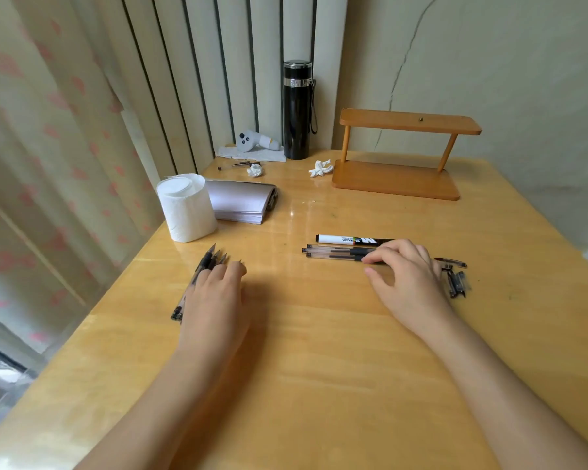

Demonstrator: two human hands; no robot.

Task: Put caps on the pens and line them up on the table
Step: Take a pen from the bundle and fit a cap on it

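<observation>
Three pens point(336, 247) lined up so far; right hand point(404, 276) fingers loosely curled on them, left hand point(218, 290) flat over uncapped pens point(211, 261); caps point(455, 279) waiting.

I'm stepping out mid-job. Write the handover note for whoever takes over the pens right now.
Left hand: flat over the bunch of uncapped pens, tips pointing away; no clear grip.
Right hand: fingertips on the lined-up pens, grip unclear.
Done: two clear pens lie side by side below the white marker, mid-table; their cap ends are hidden under the hand.
Loose caps lie right of the right hand.
Left: cap each pen from the left bunch and add it to the row.
</observation>
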